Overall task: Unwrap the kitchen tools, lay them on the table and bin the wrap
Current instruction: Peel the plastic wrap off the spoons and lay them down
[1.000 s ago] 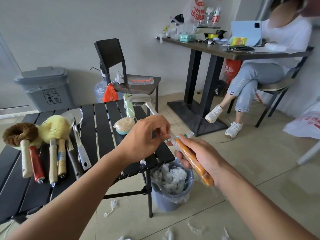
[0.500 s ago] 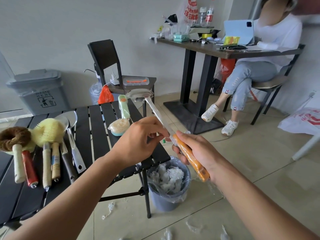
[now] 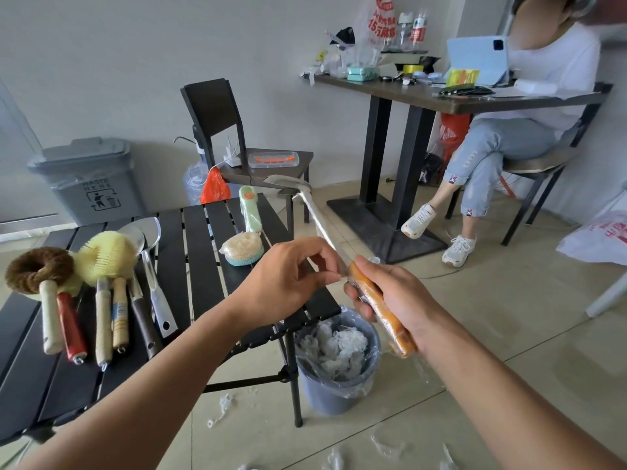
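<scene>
My right hand (image 3: 393,296) grips the orange handle of a metal ladle (image 3: 315,218) that is still covered in clear wrap; its bowl points away toward the chair. My left hand (image 3: 288,283) pinches the wrap (image 3: 334,278) where the shaft meets the handle. Both hands hover above a small blue bin (image 3: 334,378) holding crumpled wrap. On the black slatted table (image 3: 200,252) lie several unwrapped brushes and utensils (image 3: 101,290) in a row, plus a green-handled sponge brush (image 3: 246,239).
A large grey waste bin (image 3: 91,178) stands against the wall. A black chair (image 3: 234,137) with a charger and a clear box is behind the table. A seated person (image 3: 509,137) is at a cluttered desk to the right. Scraps of wrap (image 3: 220,407) litter the floor.
The view has shifted a little. My left hand's pinch has moved down the shaft to the top of the orange handle; my right hand keeps its grip.
</scene>
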Tool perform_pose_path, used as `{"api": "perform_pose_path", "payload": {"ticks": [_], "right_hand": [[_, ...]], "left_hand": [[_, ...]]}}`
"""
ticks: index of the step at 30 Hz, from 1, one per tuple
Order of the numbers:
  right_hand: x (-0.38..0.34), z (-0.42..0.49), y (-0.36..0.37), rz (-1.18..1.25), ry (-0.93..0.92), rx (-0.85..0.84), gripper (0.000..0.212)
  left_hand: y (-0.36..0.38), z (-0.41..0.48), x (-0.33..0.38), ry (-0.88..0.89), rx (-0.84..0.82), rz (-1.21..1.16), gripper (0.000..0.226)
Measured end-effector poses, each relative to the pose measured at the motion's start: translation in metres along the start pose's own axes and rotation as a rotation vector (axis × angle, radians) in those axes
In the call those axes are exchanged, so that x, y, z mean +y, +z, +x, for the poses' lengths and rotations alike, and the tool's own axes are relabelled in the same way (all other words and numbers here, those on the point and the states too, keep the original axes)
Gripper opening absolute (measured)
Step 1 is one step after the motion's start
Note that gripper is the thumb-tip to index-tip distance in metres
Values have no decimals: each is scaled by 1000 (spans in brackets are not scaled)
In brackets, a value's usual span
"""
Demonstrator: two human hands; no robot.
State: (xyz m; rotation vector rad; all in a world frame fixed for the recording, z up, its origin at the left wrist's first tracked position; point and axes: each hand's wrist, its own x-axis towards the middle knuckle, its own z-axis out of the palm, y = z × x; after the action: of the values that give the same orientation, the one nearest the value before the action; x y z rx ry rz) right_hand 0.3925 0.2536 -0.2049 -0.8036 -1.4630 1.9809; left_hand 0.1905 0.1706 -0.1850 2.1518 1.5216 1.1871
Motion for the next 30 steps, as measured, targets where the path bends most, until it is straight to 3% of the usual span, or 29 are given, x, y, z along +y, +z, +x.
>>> {"api": "perform_pose_path", "payload": {"ticks": [5, 9, 14, 21, 23, 25, 30], "right_hand": [[2, 1, 1, -28, -11, -13, 34], [3, 1, 1, -53, -16, -18, 36], [0, 1, -1, -40, -10, -64, 33], [-3, 1, -2, -51, -22, -63, 32], [-2, 1, -2, -103, -45, -45, 34], [1, 1, -2, -155, -66, -26, 38], [7, 4, -1, -170, -64, -18, 43]], "left_hand": [[7, -1, -1, -22, 12, 35, 17], [8, 0, 1, 10, -4, 93, 6], [11, -1, 3, 51, 1, 113, 7], [6, -4, 3, -74, -96, -240, 5], [7, -4, 3, -116, -127, -289, 14], [10, -4, 4, -130, -146, -209, 24], [13, -1, 5, -47, -162, -53, 11]]}}
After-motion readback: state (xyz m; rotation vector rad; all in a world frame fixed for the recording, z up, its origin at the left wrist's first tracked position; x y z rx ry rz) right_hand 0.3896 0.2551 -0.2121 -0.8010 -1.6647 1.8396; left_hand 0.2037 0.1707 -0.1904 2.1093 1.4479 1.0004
